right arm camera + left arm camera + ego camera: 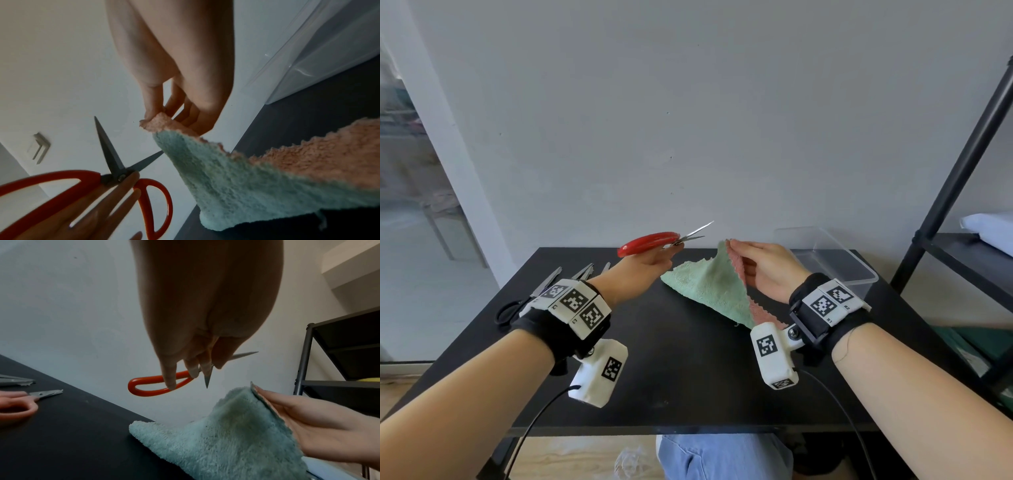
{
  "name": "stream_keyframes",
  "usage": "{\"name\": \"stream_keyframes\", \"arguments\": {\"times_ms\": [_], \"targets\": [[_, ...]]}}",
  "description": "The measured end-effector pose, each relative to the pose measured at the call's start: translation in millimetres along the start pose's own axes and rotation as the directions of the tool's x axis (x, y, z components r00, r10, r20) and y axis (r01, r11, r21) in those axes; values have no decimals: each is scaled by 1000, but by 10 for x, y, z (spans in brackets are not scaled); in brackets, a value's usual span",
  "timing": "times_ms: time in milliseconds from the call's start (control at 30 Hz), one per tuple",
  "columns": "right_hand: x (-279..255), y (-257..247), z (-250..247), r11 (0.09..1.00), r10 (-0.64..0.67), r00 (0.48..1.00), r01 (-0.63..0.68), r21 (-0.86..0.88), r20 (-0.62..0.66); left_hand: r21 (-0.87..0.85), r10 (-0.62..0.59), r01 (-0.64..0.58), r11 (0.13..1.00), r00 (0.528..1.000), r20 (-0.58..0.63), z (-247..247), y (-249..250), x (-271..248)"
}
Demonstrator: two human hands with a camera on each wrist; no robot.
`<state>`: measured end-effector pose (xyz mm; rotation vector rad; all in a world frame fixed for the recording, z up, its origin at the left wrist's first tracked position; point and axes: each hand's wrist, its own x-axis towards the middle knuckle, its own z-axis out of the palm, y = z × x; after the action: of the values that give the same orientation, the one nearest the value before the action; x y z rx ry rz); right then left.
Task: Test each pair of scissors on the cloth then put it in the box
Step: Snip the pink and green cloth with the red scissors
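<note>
My left hand (666, 255) holds a pair of red-handled scissors (650, 242) in the air above the back of the black table (688, 377). Its fingers are curled through the handles (152, 386). The blades (115, 155) stand apart and point right, with one tip close to the cloth. My right hand (743, 255) pinches one corner of a cloth (709, 284), green on one side and pink on the other, and lifts it. The rest of the cloth (236, 178) trails down to the table. A clear plastic box (835, 260) stands at the back right, behind my right hand.
Several more scissors (548, 281) lie at the table's left edge, one with black handles (506, 310) and one with pale orange handles (18, 405). A black metal shelf (962, 171) stands to the right of the table. A grey wall is directly behind.
</note>
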<state>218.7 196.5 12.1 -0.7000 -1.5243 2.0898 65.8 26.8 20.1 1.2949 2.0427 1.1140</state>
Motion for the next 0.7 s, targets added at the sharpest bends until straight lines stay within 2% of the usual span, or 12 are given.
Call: {"name": "stream_keyframes", "arguments": {"times_ms": [167, 300, 467, 700], "targets": [[9, -99, 19, 994, 96, 995, -96, 55, 11, 54, 52, -54, 997, 998, 40, 37, -56, -15], [10, -151, 10, 987, 146, 989, -148, 57, 26, 30, 70, -72, 997, 996, 56, 50, -94, -34], [-16, -206, -4, 977, 211, 973, -209, -31, 90, 105, 107, -112, 988, 993, 56, 21, -135, -40], [-6, -236, 46, 943, 307, 945, -286, -170, 115, 206, 146, -154, 966, 988, 52, 11, -142, -51]]}}
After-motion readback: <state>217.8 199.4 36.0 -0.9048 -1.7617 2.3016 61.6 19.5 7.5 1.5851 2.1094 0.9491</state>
